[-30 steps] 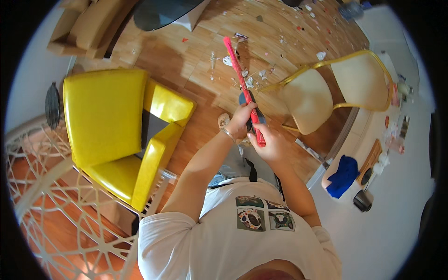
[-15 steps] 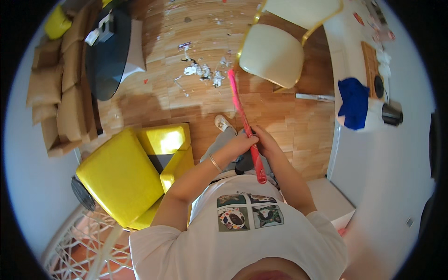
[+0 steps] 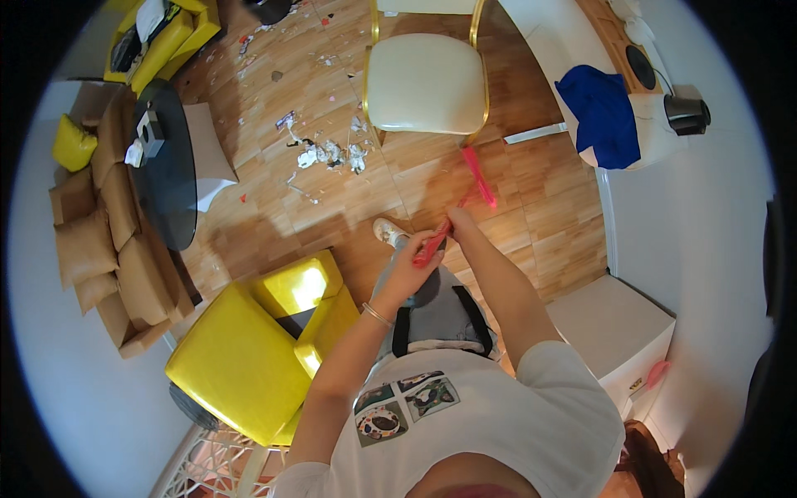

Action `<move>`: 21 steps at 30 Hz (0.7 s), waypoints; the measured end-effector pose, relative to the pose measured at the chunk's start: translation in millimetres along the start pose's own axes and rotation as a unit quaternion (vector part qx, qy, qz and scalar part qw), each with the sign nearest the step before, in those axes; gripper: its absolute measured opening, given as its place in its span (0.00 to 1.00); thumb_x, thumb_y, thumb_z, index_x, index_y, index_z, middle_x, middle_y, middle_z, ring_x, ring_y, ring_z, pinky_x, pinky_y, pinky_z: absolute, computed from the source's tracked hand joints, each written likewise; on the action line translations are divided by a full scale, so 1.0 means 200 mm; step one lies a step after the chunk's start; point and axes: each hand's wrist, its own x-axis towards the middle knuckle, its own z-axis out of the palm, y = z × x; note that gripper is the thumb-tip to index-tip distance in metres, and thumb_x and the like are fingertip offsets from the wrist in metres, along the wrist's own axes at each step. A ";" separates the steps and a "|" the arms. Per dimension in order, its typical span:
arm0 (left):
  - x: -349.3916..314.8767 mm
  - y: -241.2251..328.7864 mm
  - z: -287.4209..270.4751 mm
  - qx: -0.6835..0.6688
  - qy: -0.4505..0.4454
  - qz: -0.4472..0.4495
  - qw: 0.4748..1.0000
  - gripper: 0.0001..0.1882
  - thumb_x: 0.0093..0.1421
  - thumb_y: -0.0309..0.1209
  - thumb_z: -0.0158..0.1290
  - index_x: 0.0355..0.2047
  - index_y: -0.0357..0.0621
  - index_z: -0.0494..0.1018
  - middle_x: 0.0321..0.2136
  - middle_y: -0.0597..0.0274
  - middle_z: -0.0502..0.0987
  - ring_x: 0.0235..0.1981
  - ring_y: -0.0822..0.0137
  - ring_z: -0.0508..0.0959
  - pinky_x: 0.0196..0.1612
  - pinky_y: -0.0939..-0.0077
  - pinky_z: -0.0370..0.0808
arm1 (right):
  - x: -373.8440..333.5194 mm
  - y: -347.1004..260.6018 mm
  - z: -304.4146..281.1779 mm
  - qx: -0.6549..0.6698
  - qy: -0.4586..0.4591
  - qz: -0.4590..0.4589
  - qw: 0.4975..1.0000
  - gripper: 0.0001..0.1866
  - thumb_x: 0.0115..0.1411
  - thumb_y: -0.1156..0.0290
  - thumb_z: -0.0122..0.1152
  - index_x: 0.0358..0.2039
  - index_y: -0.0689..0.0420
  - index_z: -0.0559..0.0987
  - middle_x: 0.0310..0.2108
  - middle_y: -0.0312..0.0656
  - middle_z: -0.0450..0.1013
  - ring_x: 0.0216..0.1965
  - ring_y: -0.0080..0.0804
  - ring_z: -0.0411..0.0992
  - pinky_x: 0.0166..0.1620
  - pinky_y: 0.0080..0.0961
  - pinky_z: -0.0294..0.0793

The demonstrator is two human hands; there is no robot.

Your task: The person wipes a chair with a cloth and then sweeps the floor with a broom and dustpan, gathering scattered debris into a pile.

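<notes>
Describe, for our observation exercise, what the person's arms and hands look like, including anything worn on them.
The white T-shirt has short sleeves, leaving both forearms uncovered. The left hand is gloveless, with a thin, pale bangle at its wrist. The right hand is gloveless too, with no wristwear visible.

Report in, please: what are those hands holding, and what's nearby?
Left hand and right hand closed around red handle. Pink end near gold-framed chair. Scattered litter ahead-left; yellow armchair on the left.
</notes>
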 end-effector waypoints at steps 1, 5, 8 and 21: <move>0.00 -0.02 0.00 -0.003 0.029 0.025 0.999 0.17 0.57 0.31 0.55 0.47 0.47 0.68 0.36 0.54 0.75 0.37 0.63 0.75 0.41 0.76 0.70 | -0.02 0.00 0.04 -0.027 -0.006 -0.004 1.000 0.03 0.53 0.72 0.47 0.25 0.58 0.67 0.13 0.42 0.64 0.10 0.36 0.64 0.12 0.31 0.61; -0.11 0.06 0.03 0.048 0.066 0.067 0.994 0.12 0.57 0.32 0.55 0.40 0.44 0.70 0.34 0.52 0.74 0.31 0.60 0.76 0.36 0.74 0.71 | 0.01 0.11 0.05 -0.158 -0.035 -0.016 0.987 0.06 0.53 0.70 0.49 0.23 0.58 0.69 0.14 0.42 0.65 0.11 0.35 0.66 0.12 0.30 0.61; -0.21 0.22 0.04 0.127 0.037 0.063 0.989 0.09 0.55 0.31 0.56 0.36 0.44 0.71 0.30 0.53 0.73 0.28 0.56 0.74 0.32 0.71 0.71 | -0.17 0.13 0.09 -0.196 -0.074 -0.005 0.978 0.05 0.51 0.72 0.50 0.23 0.59 0.70 0.15 0.41 0.66 0.13 0.32 0.66 0.14 0.29 0.62; 0.14 0.17 0.38 -0.015 0.016 0.125 0.992 0.07 0.57 0.30 0.55 0.33 0.40 0.71 0.26 0.54 0.74 0.28 0.59 0.74 0.33 0.74 0.71 | -0.09 -0.29 -0.34 -0.148 0.103 -0.215 0.960 0.04 0.47 0.75 0.51 0.25 0.60 0.71 0.14 0.41 0.65 0.14 0.31 0.66 0.14 0.28 0.61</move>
